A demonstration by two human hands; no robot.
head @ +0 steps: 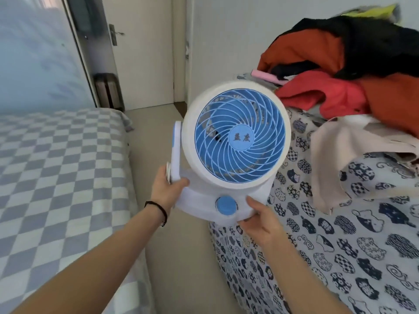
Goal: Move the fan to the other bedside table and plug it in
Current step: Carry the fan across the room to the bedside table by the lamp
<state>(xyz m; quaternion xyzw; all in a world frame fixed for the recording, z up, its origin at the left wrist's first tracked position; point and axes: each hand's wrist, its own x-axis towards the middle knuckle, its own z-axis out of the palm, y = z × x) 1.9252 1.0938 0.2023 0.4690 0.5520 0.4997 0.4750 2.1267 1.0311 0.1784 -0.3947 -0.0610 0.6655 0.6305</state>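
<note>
A white fan (pixel 229 155) with a blue spiral grille is held in the air at the centre of the frame, above the strip of beige floor (pixel 181 257) between two beds. The left hand (pixel 169 189) grasps it low on its left side, the thumb lying across the front of the base and the fingers hidden behind the side arm of the stand; a black band (pixel 158 208) circles that wrist. The right hand (pixel 260 219) supports the lower right corner of the base from below, thumb pressed on the front face just right of the blue knob (pixel 226 205), the other fingers curled under the edge. So the fan's round head sits above and between the two grips, with only the base in contact with the hands. The grille faces the camera, slightly tilted, and the fan's long axis runs from the base at lower centre up to the head, leaning a little toward the upper right of the frame. At the left of the frame lies a bed with a blue and white checked cover (pixel 56 166); at the right, a bed with a cat-print cover (pixel 340 245) carries a pile of clothes (pixel 340 71) in the upper right. A door (pixel 140 53) stands in the upper middle.
</note>
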